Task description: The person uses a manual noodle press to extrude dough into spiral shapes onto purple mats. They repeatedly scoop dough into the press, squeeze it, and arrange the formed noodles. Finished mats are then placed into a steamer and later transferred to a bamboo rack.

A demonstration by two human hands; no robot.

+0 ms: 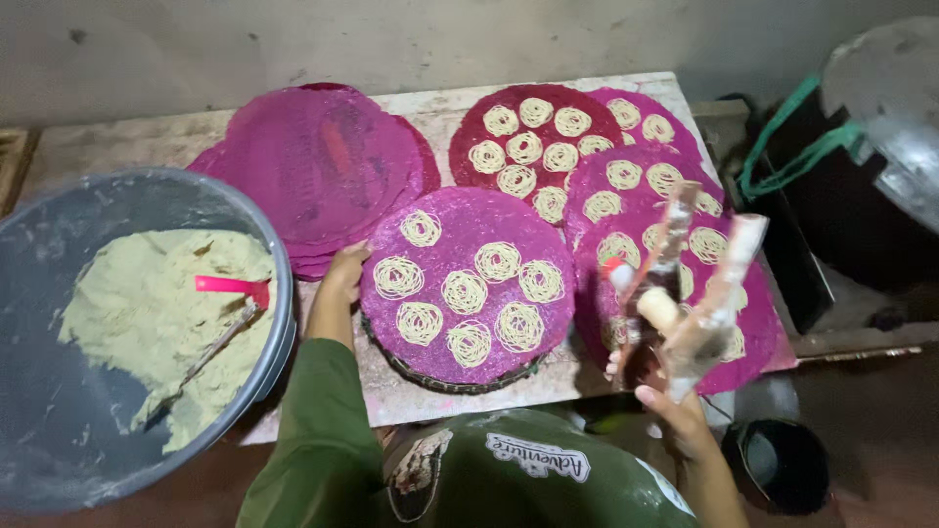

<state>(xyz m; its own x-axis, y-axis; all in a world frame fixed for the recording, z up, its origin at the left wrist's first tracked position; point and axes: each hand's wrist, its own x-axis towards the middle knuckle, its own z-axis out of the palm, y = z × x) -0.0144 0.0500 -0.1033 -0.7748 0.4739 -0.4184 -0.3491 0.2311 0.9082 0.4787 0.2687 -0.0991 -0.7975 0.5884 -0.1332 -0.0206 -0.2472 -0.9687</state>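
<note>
Head view: at the far left a big grey tub (59,411) stands on the counter (430,396), with pale dough (147,313) inside. In the dough lie a red scoop (230,286) and a spoon (201,360). Behind it, a stack of empty pink mats (323,166) lies flat. The left hand (344,274), in a green sleeve, touches the left rim of the near mat (468,284), fingers curled on the edge. This round purple mat lies in the middle of the counter and carries eight noodle coils (464,290), set apart from each other. To the right more filled mats (636,186) overlap one another. The right hand (675,406) is closed around a press (675,293), held upright above these mats; the press is blurred. At the far right a dark bucket (778,464) stands on the floor.
</note>
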